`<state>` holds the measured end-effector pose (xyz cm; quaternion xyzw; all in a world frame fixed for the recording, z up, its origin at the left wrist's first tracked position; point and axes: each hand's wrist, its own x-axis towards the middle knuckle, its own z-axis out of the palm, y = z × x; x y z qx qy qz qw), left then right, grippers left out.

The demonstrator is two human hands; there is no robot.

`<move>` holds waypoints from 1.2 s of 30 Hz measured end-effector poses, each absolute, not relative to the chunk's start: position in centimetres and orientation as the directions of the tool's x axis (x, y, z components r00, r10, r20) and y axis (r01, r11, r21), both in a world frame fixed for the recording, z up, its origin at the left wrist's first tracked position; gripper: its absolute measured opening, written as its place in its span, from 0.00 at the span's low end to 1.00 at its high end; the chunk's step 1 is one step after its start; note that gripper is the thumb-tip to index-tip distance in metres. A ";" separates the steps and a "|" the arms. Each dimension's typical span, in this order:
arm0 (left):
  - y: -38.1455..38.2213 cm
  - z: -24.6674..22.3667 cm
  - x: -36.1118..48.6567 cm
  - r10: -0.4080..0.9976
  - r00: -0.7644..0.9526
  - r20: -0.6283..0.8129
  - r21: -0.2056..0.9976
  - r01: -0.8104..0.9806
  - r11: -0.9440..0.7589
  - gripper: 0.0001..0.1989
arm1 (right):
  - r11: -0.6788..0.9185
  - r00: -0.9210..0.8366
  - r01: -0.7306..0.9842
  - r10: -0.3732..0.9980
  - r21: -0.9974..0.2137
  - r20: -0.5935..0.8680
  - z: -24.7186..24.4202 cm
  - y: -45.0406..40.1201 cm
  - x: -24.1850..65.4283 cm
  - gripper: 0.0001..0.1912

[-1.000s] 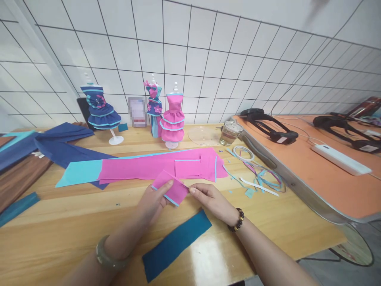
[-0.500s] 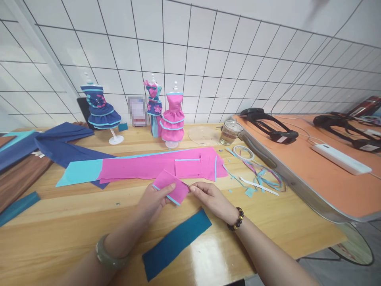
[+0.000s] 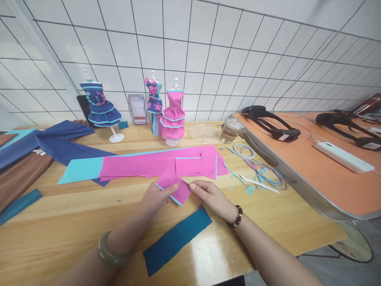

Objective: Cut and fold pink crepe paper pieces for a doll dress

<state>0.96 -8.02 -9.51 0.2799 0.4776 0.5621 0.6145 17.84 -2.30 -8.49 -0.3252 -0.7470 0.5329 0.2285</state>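
Observation:
My left hand [image 3: 159,196] pinches a small pink fabric piece [image 3: 180,192] with light-blue trim along its lower edge, thumb on top. My right hand [image 3: 206,193] is closed at the fabric's right side, fingertips together on something thin and dark pink along its upper edge; too small to name. Just behind the hands lies a long pink fabric strip [image 3: 133,166], with a smaller blue-trimmed pink piece [image 3: 188,167] on it. A teal fabric strip [image 3: 177,242] rests on the table in front of the hands.
Three small dress forms, one in a navy dress [image 3: 101,107], one in a mixed-colour dress [image 3: 154,105] and one in a pink dress [image 3: 173,115], stand at the back. A lidded cup [image 3: 230,133], a tape roll [image 3: 244,151] and ribbon scraps [image 3: 268,178] are at right, beside an orange surface [image 3: 312,174].
The view has shifted slightly. Both hands remain at the small pink piece, which has tilted a little, and a thin line now shows more clearly at its upper edge.

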 end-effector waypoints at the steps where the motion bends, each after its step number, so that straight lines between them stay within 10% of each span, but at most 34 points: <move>1: -8.0 -9.6 1.0 0.958 -0.094 -0.271 0.884 -0.418 0.209 0.14 | 0.219 -0.680 0.246 0.733 -0.944 -0.007 -8.5 -2.3 17.8 0.21; 36: -8.0 -10.3 0.8 0.959 -0.181 -0.216 0.973 -0.125 0.195 0.17 | 0.037 -0.631 0.120 0.775 -0.992 -0.047 -8.8 -2.5 17.6 0.16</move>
